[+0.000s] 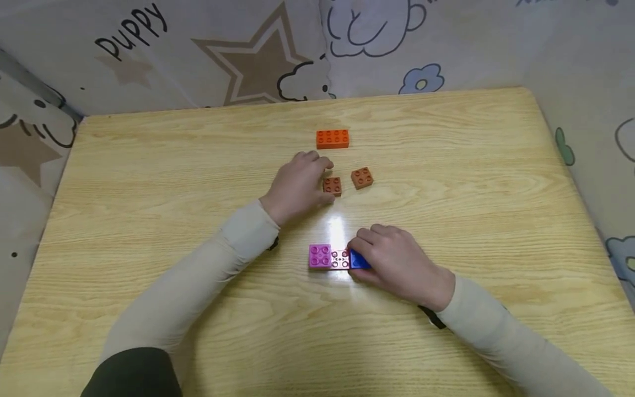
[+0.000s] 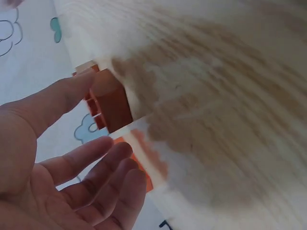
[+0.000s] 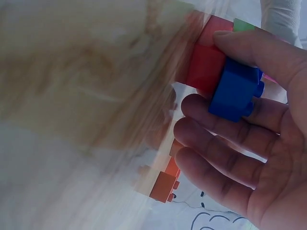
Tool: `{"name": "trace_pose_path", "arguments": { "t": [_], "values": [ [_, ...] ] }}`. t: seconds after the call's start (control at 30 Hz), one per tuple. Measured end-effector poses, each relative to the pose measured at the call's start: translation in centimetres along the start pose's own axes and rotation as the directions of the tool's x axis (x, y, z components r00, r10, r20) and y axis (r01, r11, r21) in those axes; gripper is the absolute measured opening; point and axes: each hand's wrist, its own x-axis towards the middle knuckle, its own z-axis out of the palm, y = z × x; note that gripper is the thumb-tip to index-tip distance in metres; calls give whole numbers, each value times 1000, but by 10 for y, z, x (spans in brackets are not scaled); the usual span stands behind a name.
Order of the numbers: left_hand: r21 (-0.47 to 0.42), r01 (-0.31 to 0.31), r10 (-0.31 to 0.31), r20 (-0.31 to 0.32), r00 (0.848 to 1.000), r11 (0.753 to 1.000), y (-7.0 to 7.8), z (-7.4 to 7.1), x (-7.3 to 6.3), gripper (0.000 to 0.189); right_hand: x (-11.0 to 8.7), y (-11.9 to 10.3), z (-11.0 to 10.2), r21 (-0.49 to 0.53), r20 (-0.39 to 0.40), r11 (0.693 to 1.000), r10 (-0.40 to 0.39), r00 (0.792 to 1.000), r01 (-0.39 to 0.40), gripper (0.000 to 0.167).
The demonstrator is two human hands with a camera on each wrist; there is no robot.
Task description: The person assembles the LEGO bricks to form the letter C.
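Head view puts both bare hands over the wood-grain table, and from my remote seat I see the left hand reaching around the nearer brown block, thumb and fingers parted on either side of it. A second brown block sits just to its right, and an orange block lies beyond them, toward the patterned wall. Lower down, I see the right hand pinching a blue block at the right end of a row, with a studded red block in the middle and a pink block on the left. Left wrist view shows me the thumb overlapping one brown block, the fingers spread away from the thumb, and the orange block partly behind the fingertips; I cannot tell whether the skin touches the brown one. Right wrist view gives me the blue block between thumb and forefinger, set against the red block, with a green piece showing past the thumb.
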Motion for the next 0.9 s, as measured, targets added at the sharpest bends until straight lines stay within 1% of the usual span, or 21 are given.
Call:
{"name": "trace_pose_path", "arguments": {
  "t": [0.1, 0.17, 0.23, 0.3, 0.43, 0.57, 0.63, 0.73, 0.83, 0.9],
  "values": [
    [28, -9, 9, 2, 1000, 1000, 1, 4, 4, 47, 1, 0, 0, -2, -3, 1000, -3, 1000, 3, 35],
    [37, -15, 15, 3, 1000, 999, 2, 5, 4, 37, 1, 0, 1, -2, -6, 1000, -6, 1000, 6, 34],
    [17, -15, 15, 4, 1000, 1000, 1, 4, 1, 32, 2, -1, 1, -2, -8, 1000, -10, 1000, 10, 33],
    [-27, -9, 9, 4, 1000, 1000, 1, 0, -4, 32, 3, -1, 1, -1, -9, 1000, -13, 1000, 13, 32],
    [-142, -21, 22, 12, 1000, 990, 1, -11, -22, 39, 3, -1, 0, -2, -6, 1000, -10, 1000, 10, 31],
    [-203, -71, 74, 10, 997, 977, 3, -19, -46, 38, 2, -1, -2, -5, -1, 1000, -5, 1000, 5, 30],
    [-213, -93, 95, -2, 995, 973, 4, -21, -59, 37, 2, -1, -2, 0, -3, 1000, -7, 1000, 7, 30],
    [-224, -137, 132, -40, 990, 965, 6, -21, -78, 37, 1, -1, -2, 8, -9, 1000, -8, 1000, 8, 30],
    [-225, -190, 175, -82, 981, 956, 8, -20, -92, 37, 1, 0, 0, 16, -14, 1000, -6, 1000, 7, 32],
    [-223, -232, 212, -109, 971, 947, 9, -18, -99, 37, 1, 0, 0, 19, -12, 1000, -2, 1000, 2, 32]
  ]
}}
